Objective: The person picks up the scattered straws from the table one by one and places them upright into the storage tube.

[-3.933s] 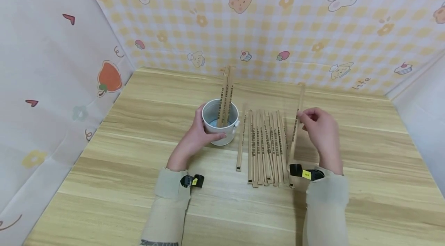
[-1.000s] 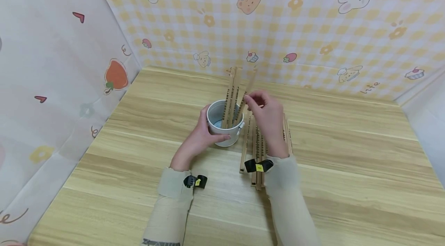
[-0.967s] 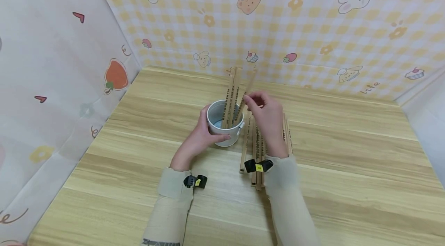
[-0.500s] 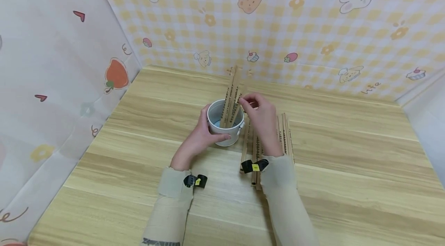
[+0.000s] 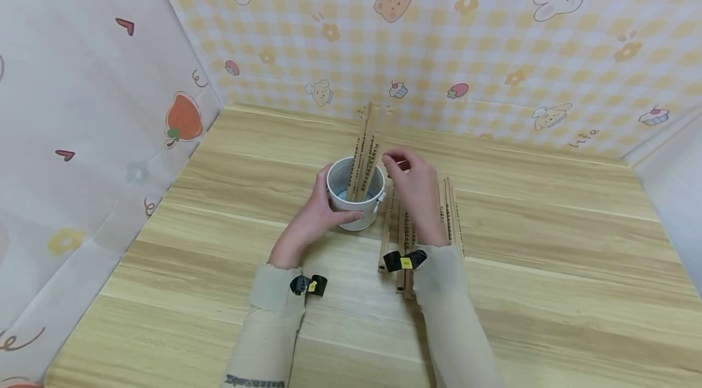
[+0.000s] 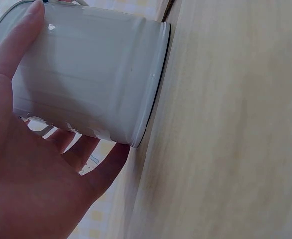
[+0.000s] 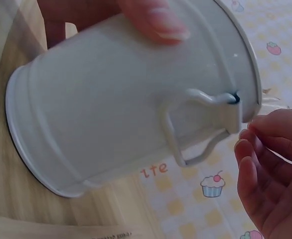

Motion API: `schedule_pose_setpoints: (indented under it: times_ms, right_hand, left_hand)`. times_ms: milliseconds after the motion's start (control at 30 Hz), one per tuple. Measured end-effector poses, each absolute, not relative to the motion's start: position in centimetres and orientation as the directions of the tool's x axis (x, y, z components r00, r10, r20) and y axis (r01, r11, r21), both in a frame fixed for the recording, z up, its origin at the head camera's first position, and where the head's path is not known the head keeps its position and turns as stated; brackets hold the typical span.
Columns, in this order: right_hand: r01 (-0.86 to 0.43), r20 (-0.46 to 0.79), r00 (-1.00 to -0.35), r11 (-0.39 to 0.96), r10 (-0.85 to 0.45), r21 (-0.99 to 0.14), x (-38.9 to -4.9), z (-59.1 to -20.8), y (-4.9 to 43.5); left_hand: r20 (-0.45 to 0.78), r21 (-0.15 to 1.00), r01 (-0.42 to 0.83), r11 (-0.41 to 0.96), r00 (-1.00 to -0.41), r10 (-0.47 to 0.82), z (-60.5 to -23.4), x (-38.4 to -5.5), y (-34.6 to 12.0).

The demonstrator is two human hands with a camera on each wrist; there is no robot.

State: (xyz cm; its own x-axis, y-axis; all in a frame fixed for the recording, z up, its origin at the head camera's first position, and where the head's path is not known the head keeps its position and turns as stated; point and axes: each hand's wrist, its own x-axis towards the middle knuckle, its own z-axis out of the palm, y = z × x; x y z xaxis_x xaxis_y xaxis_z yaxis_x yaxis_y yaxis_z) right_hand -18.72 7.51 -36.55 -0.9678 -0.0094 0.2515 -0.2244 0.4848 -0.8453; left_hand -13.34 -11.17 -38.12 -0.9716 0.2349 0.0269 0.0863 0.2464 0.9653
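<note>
A small white metal bucket (image 5: 370, 210) stands upright on the table, gripped around its side by my left hand (image 5: 311, 218), thumb in front. In the left wrist view, the fingers of my left hand (image 6: 41, 174) wrap behind the bucket (image 6: 96, 74). Several brown paper-wrapped straws (image 5: 366, 159) lean together inside, rising above the rim. My right hand (image 5: 415, 188) hovers at the rim's right, fingertips together and just apart from the straws. From the right wrist view, nothing shows between the fingers of my right hand (image 7: 275, 169), beside the bucket's handle (image 7: 172, 134).
More wrapped straws (image 5: 403, 248) lie side by side on the wooden table (image 5: 548, 223), partly hidden under my right forearm. A yellow checked cloth (image 5: 482, 41) hangs at the back. Pale cloth (image 5: 82, 102) hangs at the left.
My right hand brought a straw from the pile's right side into the bucket, then let go of it. The straw now leans left against the others. My left hand keeps its grip.
</note>
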Motion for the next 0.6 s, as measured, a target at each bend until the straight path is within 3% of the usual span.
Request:
schedule_pose_setpoints:
  times_ms: [400,600]
  right_hand:
    - [-0.129,0.171,-0.984,0.454,0.050,-0.882,-18.2,-36.6,10.9]
    - [-0.050,0.108,-0.990,0.500,0.089,-0.865,-17.7,-37.1,13.7]
  left_hand:
    - [0.025,0.964,0.084,0.250,-0.973,0.231,-41.1,-14.6,-11.4]
    - [0.031,0.970,0.088,0.226,-0.970,0.242,-40.3,-14.2,-11.5]
